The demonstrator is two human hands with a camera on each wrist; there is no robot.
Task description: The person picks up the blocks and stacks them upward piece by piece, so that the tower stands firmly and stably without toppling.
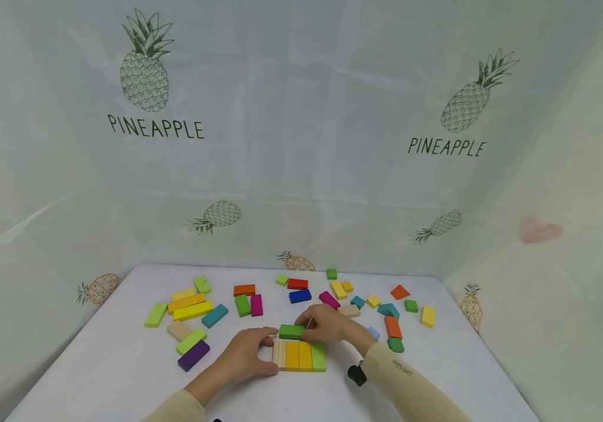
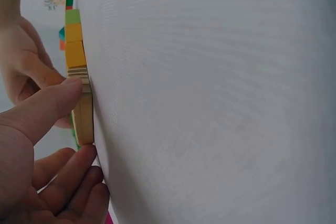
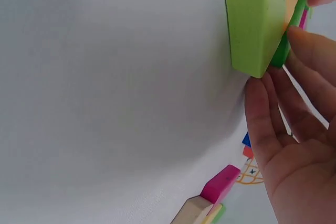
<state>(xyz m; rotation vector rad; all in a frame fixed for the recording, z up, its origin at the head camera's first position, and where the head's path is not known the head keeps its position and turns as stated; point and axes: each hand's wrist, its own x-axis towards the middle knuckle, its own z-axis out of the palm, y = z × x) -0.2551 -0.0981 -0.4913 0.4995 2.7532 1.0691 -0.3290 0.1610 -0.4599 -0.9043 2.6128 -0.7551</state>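
Observation:
In the head view, a flat row of blocks lies near the table's front middle: thin natural-wood planks (image 1: 279, 356), two orange-yellow blocks (image 1: 299, 356) and a lime block (image 1: 319, 357). My left hand (image 1: 248, 353) spans the row's left end; its thumb touches the planks' front, its fingertips their back corner in the left wrist view. Behind the row lies a green block (image 1: 291, 332). My right hand (image 1: 326, 324) pinches the green block's right end between thumb and finger. Other right fingertips rest by the lime block's far end in the right wrist view.
To the left lie loose blocks, among them a purple block (image 1: 193, 355), a teal block (image 1: 214, 316) and a yellow block (image 1: 193, 310). Behind the hands is a blue block (image 1: 300, 296). An orange-red block (image 1: 393, 327) and several small shapes lie right, near my right forearm.

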